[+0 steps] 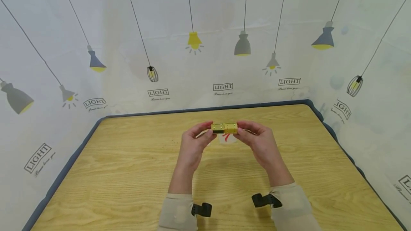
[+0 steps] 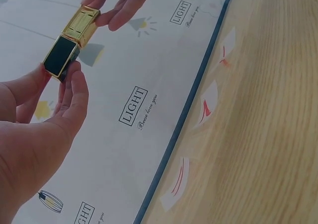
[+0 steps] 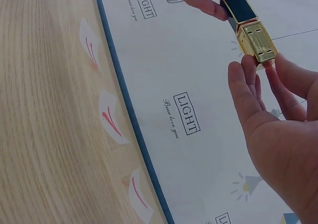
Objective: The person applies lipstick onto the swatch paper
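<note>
A small boxy lipstick tube (image 1: pixel 224 128), gold with a black-faced half, is held level above the table between both hands. My left hand (image 1: pixel 192 149) pinches the black half between thumb and fingers; the left wrist view shows its black face (image 2: pixel 61 56) framed in gold. At the gold half (image 3: pixel 257 41), my right hand (image 1: pixel 262 145) pinches the opposite end with thumb and fingertips. The two halves meet in line, with a seam between them. Below and behind the tube, a white piece of paper (image 1: pixel 227 138) with red strokes shows on the table.
Wrist views show white paper pieces (image 2: pixel 206 105) with red streaks along the far side of the wooden table (image 1: pixel 128 174). A blue edging (image 1: pixel 179 111) borders the tabletop. Behind stands a pale backdrop (image 1: pixel 218 67) printed with lamps and the word LIGHT.
</note>
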Available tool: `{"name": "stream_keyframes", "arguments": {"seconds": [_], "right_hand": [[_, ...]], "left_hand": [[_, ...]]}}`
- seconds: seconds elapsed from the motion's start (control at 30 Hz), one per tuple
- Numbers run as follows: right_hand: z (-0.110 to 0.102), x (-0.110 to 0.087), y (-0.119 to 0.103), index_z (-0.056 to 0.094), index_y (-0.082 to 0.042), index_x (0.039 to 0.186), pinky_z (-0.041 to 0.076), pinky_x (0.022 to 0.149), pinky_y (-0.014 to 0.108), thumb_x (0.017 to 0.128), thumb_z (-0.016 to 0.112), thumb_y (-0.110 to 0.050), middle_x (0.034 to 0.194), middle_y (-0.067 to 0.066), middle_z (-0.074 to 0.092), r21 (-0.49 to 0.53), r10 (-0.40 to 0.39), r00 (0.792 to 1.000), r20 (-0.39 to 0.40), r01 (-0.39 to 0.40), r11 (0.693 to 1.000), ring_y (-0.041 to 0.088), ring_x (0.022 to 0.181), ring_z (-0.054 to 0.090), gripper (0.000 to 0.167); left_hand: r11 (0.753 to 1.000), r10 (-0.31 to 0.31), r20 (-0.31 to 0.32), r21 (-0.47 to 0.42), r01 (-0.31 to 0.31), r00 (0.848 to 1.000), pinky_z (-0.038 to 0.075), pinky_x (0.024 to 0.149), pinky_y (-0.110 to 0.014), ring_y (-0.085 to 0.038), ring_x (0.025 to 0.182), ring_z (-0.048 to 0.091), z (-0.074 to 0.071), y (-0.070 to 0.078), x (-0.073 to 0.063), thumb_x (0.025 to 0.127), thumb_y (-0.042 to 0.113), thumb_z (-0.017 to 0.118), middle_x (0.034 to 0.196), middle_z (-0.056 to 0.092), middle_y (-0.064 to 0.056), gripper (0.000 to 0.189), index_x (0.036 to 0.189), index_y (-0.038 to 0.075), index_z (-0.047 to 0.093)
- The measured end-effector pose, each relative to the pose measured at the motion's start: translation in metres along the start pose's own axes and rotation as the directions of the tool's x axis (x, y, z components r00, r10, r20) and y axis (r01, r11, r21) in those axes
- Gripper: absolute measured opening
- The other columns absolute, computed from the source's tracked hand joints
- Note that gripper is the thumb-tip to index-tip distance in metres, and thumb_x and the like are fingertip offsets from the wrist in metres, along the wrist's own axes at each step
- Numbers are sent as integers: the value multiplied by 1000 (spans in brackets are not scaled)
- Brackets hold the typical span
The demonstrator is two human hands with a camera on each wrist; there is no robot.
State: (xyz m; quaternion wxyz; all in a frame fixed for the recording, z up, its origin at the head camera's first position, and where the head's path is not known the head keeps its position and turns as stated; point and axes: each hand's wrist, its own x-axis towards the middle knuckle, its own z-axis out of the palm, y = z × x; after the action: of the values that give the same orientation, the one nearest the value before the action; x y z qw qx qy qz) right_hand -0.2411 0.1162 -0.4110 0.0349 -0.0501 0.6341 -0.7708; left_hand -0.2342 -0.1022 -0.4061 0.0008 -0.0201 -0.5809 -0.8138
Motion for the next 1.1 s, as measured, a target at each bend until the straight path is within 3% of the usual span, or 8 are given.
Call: {"name": "stream_keyframes", "arguments": {"seconds": [0.67,1.1], "right_hand": [[-5,-2,-1,61,12,139,62,97,28,104,66,-3,118,1,70,16,-19,1000,-5,19,1000,11,106,76,38],[-4,-1,0,60,11,141,62,98,29,105,64,-3,121,2,69,-14,-35,999,13,35,999,10,107,76,38]], "left_hand": [[999,-4,-23,-40,3,1000,62,99,-33,-15,106,76,2,-4,2,99,-13,64,139,65,-23,38,137,-17,60],[997,7,-54,-71,-11,999,63,96,-34,-16,100,78,2,-4,0,97,-15,65,124,72,-15,35,132,-18,64]]}}
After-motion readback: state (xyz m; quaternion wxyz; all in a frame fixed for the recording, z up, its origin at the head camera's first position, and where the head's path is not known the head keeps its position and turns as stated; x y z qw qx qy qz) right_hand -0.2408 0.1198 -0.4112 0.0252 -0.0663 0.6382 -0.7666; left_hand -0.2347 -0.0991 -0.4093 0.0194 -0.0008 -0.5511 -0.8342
